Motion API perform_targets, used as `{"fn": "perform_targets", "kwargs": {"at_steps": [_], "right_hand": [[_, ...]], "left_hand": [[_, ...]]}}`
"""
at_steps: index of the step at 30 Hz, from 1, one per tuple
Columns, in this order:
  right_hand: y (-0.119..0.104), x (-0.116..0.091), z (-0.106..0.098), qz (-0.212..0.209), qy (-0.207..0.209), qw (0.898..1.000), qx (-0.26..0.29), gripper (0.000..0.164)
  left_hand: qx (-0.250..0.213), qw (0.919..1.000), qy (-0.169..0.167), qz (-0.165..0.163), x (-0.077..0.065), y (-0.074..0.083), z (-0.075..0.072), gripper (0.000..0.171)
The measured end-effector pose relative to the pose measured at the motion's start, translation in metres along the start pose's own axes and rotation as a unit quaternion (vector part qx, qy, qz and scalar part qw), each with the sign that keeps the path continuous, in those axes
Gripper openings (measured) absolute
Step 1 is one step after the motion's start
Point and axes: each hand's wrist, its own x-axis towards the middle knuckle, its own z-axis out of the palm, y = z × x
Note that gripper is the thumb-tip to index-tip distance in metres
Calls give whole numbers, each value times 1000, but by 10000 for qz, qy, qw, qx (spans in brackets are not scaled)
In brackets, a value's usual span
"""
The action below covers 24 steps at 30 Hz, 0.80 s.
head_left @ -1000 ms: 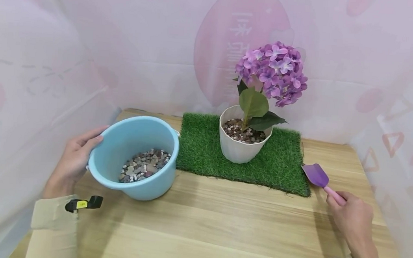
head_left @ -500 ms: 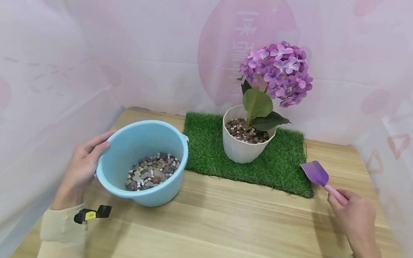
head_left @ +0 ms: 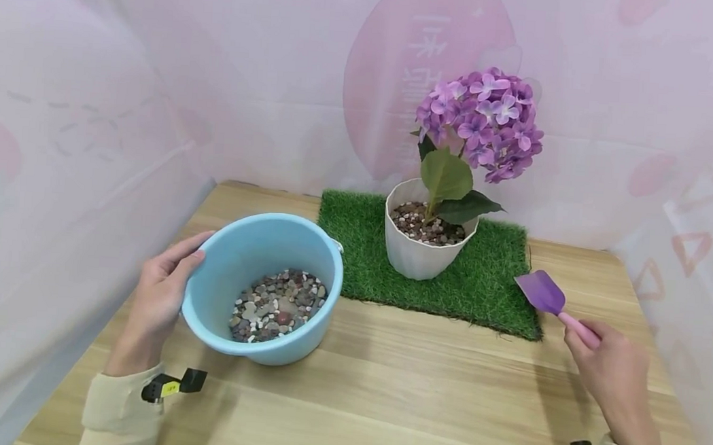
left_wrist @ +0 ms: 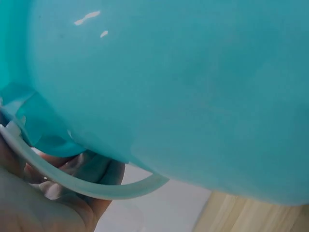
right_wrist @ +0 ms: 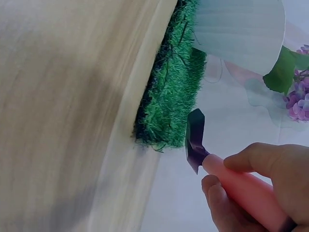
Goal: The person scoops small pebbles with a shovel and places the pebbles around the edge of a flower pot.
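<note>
My left hand grips the left rim of a light blue bucket, which leans a little to the right. Small mixed pebbles lie at its bottom. In the left wrist view the bucket's wall fills most of the frame, and its pale handle hangs across the hand. On the right, my right hand holds a garden trowel by its pink grip. The purple blade points left, over the corner of the grass mat. In the right wrist view the fingers wrap the pink handle.
A white pot with a purple hydrangea and pebbles stands on a green artificial grass mat. The mat lies at the back of the wooden table. Printed white-pink curtains enclose the back and sides.
My left hand has moved the bucket to the right and slightly nearer, showing more pebbles. The trowel has stayed nearly in place, its blade rising slightly.
</note>
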Motion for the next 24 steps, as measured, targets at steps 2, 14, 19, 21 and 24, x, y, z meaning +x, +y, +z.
{"fn": "perform_targets", "kwargs": {"at_steps": [2,14,19,21,24], "right_hand": [[-1,1,-1,-84,71,9999,26,29],[-9,7,-5,-605,441,9965,374,21],[-13,8,-16,-632,329,9961,515,21],[-16,7,-20,-551,175,9967,567,20],[-19,8,-26,-522,42,9966,641,20]], "left_hand": [[21,10000,56,3,-3,3,6,44],[561,9982,96,-209,-16,12,36,44],[302,9988,170,-334,-17,13,50,42],[238,9987,265,-371,-17,14,55,41],[166,9982,422,-402,-18,15,64,39]]}}
